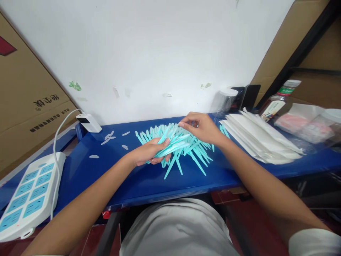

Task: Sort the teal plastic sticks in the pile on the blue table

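Note:
My left hand [151, 151] is closed round a bundle of slim turquoise sticks [173, 145] that look like eyebrow razors, fanned out with their paler ends to the right. Beneath and behind it, a large loose pile of the same razors [198, 156] spreads over the blue table [119, 185], its sticks pointing many ways. My right hand [199, 127] hovers at the pile's back right, just above the bundle. Its thumb and forefinger are pinched together; whether anything small is between them I cannot make out.
Small whitish slips [108, 137] lie scattered on the left. A white power strip [32, 195] and a small white device [89, 122] stand beyond them. To the right are stacked white paper envelopes [261, 137], a clear jar [226, 101] and a sauce bottle [279, 99].

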Tool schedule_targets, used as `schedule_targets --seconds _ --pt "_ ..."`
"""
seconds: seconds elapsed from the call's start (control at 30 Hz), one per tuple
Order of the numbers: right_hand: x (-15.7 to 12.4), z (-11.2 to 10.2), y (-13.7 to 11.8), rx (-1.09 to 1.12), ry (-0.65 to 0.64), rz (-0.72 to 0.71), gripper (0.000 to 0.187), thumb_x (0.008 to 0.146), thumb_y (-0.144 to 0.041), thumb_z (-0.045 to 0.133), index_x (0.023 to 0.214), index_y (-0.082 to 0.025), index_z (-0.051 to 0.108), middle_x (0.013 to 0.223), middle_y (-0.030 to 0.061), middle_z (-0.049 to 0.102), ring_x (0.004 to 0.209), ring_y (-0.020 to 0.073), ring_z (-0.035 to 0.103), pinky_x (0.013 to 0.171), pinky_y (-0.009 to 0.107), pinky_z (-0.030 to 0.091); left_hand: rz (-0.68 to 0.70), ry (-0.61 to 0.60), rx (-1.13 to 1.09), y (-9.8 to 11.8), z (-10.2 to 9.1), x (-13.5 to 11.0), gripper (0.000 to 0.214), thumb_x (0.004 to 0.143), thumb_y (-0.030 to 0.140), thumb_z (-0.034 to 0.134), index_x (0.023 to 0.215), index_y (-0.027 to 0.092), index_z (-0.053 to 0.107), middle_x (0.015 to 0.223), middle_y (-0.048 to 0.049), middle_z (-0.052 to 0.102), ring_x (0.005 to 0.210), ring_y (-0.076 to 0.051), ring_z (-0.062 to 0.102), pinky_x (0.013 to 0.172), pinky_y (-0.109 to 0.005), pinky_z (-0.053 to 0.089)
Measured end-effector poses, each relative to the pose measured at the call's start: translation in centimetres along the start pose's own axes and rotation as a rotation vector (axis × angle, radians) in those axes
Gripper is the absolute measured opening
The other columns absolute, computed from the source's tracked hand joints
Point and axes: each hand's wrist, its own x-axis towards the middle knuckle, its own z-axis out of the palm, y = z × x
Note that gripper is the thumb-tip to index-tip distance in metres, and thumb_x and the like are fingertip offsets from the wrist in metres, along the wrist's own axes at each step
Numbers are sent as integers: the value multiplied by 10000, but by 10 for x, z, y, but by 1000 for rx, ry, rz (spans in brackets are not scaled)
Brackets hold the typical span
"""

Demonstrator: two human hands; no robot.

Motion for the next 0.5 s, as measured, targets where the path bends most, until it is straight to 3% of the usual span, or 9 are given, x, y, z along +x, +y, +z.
schedule_targets --seconds 0.07,0.27,0.5 --pt "0 -3 2 -5 -13 24 413 959 -576 684 874 -189 799 877 71 749 771 193 639 697 330 460 7 9 22 1 0 0 685 1007 729 446 738 137 660 440 33 417 367 -66 294 409 -228 268" --pt "2 -12 13 -70 -67 80 432 957 -575 666 856 -178 802 840 63 766 735 190 639 681 320 455 18 71 31 1 2 0 662 995 728 473 808 127 675 689 -82 685 388 -60 347 389 -235 270" --pt "2 -64 59 -603 -92 300 335 971 -422 633 941 -149 824 876 115 783 794 243 671 684 339 428 31 126 33 5 4 -3 612 982 724 513 1028 139 686 741 -53 695 397 -56 357 409 -223 288"
